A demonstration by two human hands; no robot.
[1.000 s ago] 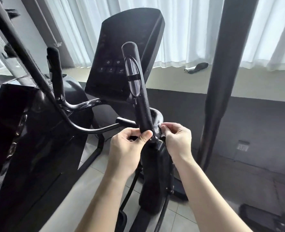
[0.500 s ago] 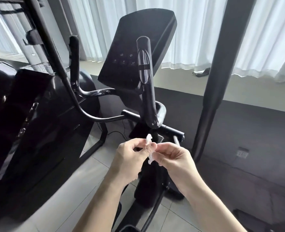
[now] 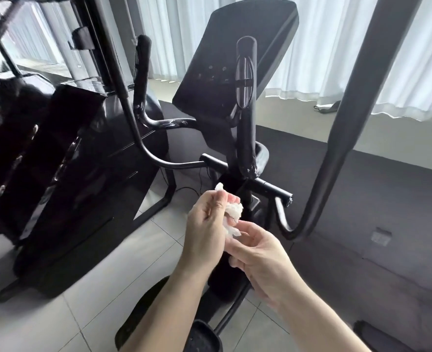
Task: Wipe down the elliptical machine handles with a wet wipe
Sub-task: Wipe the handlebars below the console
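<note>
A crumpled white wet wipe (image 3: pixel 232 214) sits bunched in my left hand (image 3: pixel 208 224), whose fingers curl around it. My right hand (image 3: pixel 258 252) is just below and to the right, palm up, its fingertips touching the wipe's lower end. Both hands hover in front of the black elliptical, below its upright centre handle (image 3: pixel 245 102) with a shiny sensor strip. A second short handle (image 3: pixel 141 69) rises to the left. A long swing handle (image 3: pixel 362 102) slants up on the right, apart from both hands.
The console panel (image 3: pixel 235 59) tilts behind the centre handle. A glossy black cabinet (image 3: pixel 65 174) stands at left. A foot pedal (image 3: pixel 202 336) lies below my arms on the tiled floor. White curtains (image 3: pixel 336 47) hang behind, and a dark mat (image 3: pixel 374 212) covers the right floor.
My hands left the base of the centre handle and drew back toward me. The wipe came into view between them and now sits bunched in my left hand. The camera shifted back and left.
</note>
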